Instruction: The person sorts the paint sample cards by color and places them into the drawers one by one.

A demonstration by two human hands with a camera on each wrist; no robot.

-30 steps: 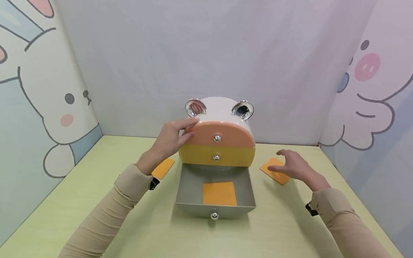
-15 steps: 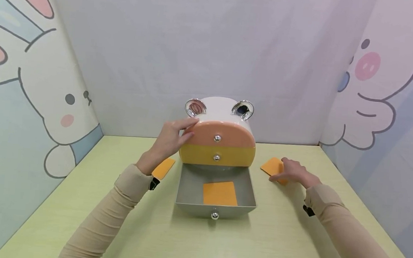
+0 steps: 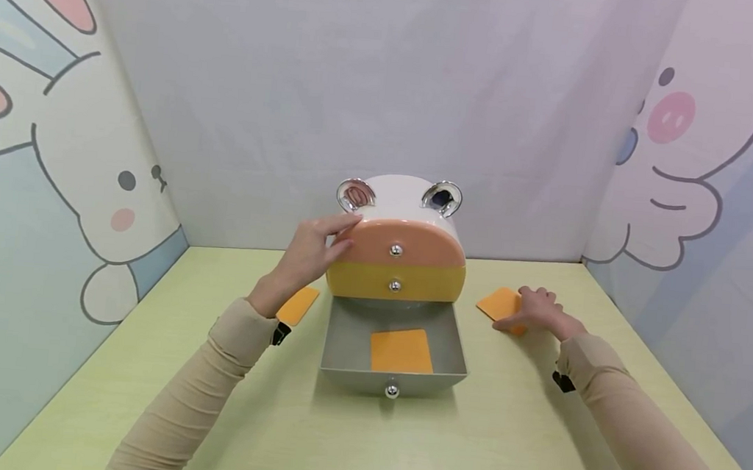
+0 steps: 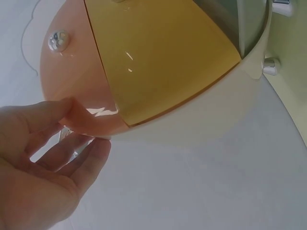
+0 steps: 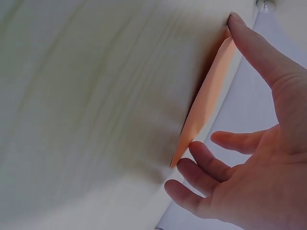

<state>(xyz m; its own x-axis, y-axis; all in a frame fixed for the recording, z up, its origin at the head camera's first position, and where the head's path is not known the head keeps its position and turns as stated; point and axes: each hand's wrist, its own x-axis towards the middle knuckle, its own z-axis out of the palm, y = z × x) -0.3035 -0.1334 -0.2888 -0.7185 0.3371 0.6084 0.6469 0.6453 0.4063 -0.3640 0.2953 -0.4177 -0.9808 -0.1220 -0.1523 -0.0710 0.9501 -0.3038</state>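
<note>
A small drawer cabinet (image 3: 403, 193) with a white body and two silver ears stands mid-table. My left hand (image 3: 308, 255) holds its upper left edge, thumb on the front of the pink top drawer (image 4: 76, 76) and fingers behind. The yellow middle drawer (image 3: 360, 279) is closed. Pulled out at the bottom, the grey drawer (image 3: 346, 336) has an orange square card (image 3: 402, 351) lying in it. To the right, my right hand (image 3: 539, 311) spans another orange card (image 3: 499, 302) on the table, thumb at one edge and fingertips at the opposite one in the right wrist view.
A third orange card (image 3: 299, 305) lies left of the cabinet, partly hidden by my left wrist. Pale walls with cartoon animals rise on both sides, and a plain back wall (image 3: 260, 108) stands behind the table (image 3: 360, 448).
My right hand has come down and slightly inward onto the right-hand card, its thumb and fingers now at the card's edges. My left hand and the drawers have stayed in place.
</note>
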